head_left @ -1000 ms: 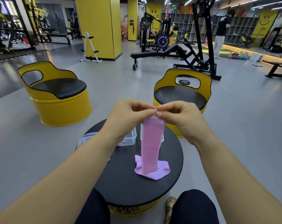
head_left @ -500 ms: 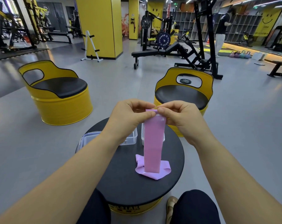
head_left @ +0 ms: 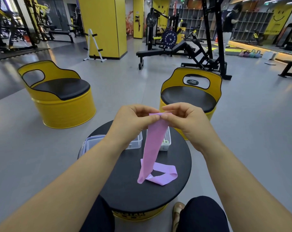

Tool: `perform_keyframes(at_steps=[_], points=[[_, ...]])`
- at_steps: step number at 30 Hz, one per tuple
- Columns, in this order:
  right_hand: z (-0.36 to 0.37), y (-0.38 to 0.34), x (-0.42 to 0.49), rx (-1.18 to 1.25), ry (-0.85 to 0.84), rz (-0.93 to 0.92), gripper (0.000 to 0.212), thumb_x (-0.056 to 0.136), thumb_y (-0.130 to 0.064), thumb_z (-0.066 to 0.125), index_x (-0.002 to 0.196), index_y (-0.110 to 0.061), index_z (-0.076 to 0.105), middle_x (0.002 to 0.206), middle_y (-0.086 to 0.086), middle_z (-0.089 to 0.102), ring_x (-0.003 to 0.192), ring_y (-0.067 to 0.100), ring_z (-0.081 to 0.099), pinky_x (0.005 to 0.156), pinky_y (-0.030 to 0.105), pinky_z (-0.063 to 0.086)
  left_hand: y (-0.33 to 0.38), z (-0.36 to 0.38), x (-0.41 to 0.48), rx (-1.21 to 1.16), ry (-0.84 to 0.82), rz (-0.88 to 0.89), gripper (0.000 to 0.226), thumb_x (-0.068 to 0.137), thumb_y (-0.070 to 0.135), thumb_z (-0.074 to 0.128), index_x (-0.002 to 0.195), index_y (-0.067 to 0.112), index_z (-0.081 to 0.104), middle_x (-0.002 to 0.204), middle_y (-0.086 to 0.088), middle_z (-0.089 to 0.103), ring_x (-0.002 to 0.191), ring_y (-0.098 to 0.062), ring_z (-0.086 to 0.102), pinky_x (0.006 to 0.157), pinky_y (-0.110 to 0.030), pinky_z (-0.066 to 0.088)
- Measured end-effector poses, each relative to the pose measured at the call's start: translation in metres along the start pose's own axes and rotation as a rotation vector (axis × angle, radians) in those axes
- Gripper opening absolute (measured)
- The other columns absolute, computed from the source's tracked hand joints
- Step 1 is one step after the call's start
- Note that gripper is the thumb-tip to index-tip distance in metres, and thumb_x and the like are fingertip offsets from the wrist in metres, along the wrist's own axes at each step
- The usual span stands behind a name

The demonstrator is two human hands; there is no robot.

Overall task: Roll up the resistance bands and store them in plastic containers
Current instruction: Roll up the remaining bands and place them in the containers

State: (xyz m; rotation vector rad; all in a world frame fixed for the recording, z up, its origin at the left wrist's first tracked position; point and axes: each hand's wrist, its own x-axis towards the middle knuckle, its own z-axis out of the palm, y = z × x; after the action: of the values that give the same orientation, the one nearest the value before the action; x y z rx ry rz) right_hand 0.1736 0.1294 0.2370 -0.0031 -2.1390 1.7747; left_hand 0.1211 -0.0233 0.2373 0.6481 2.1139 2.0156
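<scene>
Seated close to a round black drum-top worktop (head_left: 125, 190), dark-trousered knees either side of its near rim.

On the near-right part of the worktop, well inside the rim: the slack tail of a pink flat stretchy resistance band (head_left: 152, 148), lying in one loose folded loop. Rising from that loop, the rest of the band, hanging flat and untwisted up to the hands.

Held above the worktop's middle, left hand (head_left: 133, 121) and right hand (head_left: 187, 121) side by side. Both grasping the band's top edge, thumb against curled fingers (head_left: 152, 118), tips almost meeting.

Judged to be the very start of rolling: top edge being turned over, no coil visible yet. Next move probably calls for tucking that edge tight and winding downward. Worth keeping both sides square while drawing the tail up.

Behind the band, toward the far rim: an open clear plastic container (head_left: 135, 143), partly hidden by the left forearm. Just right of it, a second clear plastic container (head_left: 167, 144) with a small green roll (head_left: 166, 141) inside. At the left rim, a lidded clear plastic box (head_left: 90, 144), very near the edge, so better not nudged.

Bare worktop at near left for setting down. Beyond, a yellow drum chair with black seat (head_left: 190, 97) just past the far rim, then grey floor.
</scene>
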Motion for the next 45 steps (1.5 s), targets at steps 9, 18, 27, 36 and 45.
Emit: perform_keyframes(at_steps=[9, 18, 27, 36, 45], points=[[0.0008, 0.0010, -0.0006, -0.002, 0.011, 0.019, 0.012, 0.083, -0.014, 0.067, 0.091, -0.006, 0.071, 0.079, 0.000, 0.072, 0.075, 0.008, 0.070, 0.063, 0.017, 0.054, 0.0000, 0.0005, -0.0007, -0.016, 0.006, 0.023, 0.017, 0.078, 0.001, 0.071, 0.077, 0.017, 0.073, 0.075, -0.001, 0.074, 0.075, -0.012, 0.069, 0.070, -0.023, 0.057], [-0.0021, 0.0040, -0.0008, 0.013, 0.016, -0.018, 0.012, 0.076, -0.006, 0.073, 0.084, -0.016, 0.072, 0.078, -0.001, 0.073, 0.078, 0.011, 0.069, 0.074, 0.022, 0.057, 0.0014, 0.0002, -0.0028, -0.018, -0.065, -0.047, 0.007, 0.082, 0.011, 0.069, 0.088, 0.010, 0.072, 0.077, 0.000, 0.074, 0.073, -0.008, 0.070, 0.061, -0.018, 0.053], [-0.0029, 0.0026, -0.0036, 0.086, -0.039, 0.070, 0.008, 0.085, -0.015, 0.064, 0.088, -0.013, 0.071, 0.080, -0.002, 0.074, 0.080, 0.013, 0.071, 0.069, 0.022, 0.057, -0.0023, -0.0012, -0.0003, 0.027, -0.025, -0.015, 0.013, 0.080, 0.008, 0.071, 0.081, 0.020, 0.074, 0.084, -0.007, 0.074, 0.080, -0.017, 0.068, 0.079, -0.036, 0.057], [-0.0046, 0.0037, -0.0028, 0.089, -0.032, 0.033, 0.012, 0.080, -0.006, 0.069, 0.091, -0.010, 0.070, 0.083, 0.003, 0.074, 0.080, 0.014, 0.071, 0.067, 0.019, 0.055, -0.0033, -0.0012, -0.0007, 0.017, -0.042, -0.042, 0.008, 0.080, 0.011, 0.071, 0.087, 0.015, 0.072, 0.082, -0.004, 0.074, 0.075, -0.010, 0.069, 0.065, -0.022, 0.056], [-0.0037, 0.0089, -0.0009, 0.085, -0.069, 0.023, 0.018, 0.078, 0.000, 0.070, 0.090, -0.013, 0.070, 0.077, -0.004, 0.073, 0.078, 0.009, 0.070, 0.070, 0.018, 0.055, -0.0046, -0.0021, 0.0003, 0.011, -0.041, -0.048, 0.007, 0.079, 0.010, 0.073, 0.084, 0.015, 0.071, 0.076, -0.001, 0.074, 0.071, -0.011, 0.069, 0.067, -0.025, 0.058]])
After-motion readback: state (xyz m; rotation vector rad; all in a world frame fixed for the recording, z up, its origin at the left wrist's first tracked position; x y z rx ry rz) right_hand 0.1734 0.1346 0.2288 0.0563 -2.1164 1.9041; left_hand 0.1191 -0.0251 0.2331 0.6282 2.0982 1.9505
